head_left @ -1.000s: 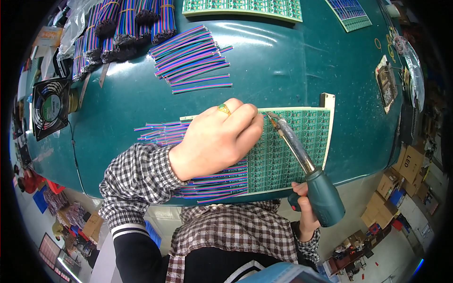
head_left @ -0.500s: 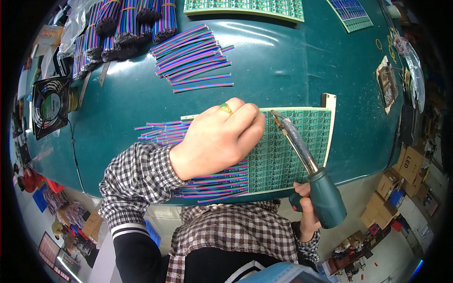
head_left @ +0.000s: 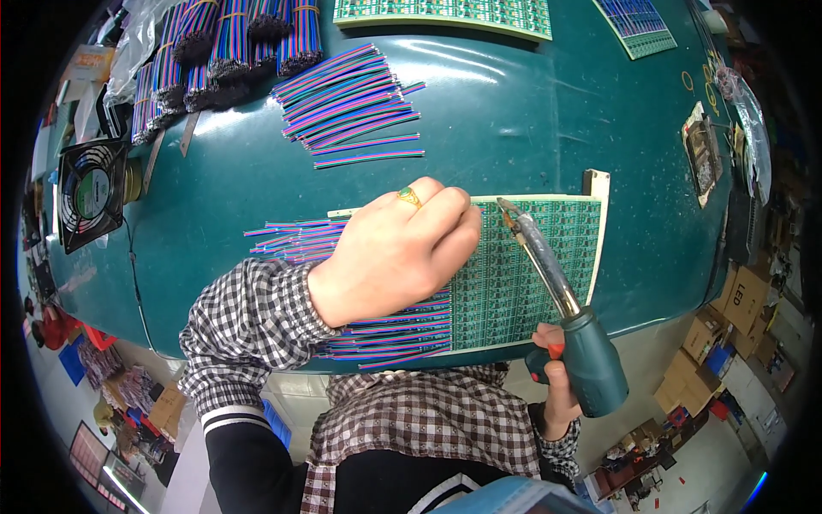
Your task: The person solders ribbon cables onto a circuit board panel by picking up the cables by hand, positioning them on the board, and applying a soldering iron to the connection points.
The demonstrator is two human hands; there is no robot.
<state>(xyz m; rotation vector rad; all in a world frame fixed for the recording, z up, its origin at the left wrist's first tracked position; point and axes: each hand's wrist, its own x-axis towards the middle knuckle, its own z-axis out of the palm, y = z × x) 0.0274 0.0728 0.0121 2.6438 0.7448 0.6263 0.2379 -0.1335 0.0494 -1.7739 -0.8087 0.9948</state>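
A green circuit board panel (head_left: 531, 265) lies near the front edge of the teal table (head_left: 514, 120). Several multicoloured ribbon wires (head_left: 390, 330) stick out from its left side. My left hand (head_left: 398, 253), with a gold ring, rests fingers down on the panel's left part, over the wires. My right hand (head_left: 556, 381) grips the teal handle of a soldering iron (head_left: 565, 317). The iron's tip reaches the panel's top edge just right of my left fingertips. Whether the left fingers pinch a wire is hidden.
Loose ribbon wires (head_left: 351, 103) lie fanned at the table's back, with bundled ones (head_left: 223, 43) at the back left. More green panels (head_left: 445, 10) sit at the far edge. A black fan (head_left: 90, 193) stands at the left. Cardboard boxes (head_left: 736, 300) sit at the right.
The soldering iron tip has shifted slightly left toward my left fingertips. My left hand stays in place on the panel.
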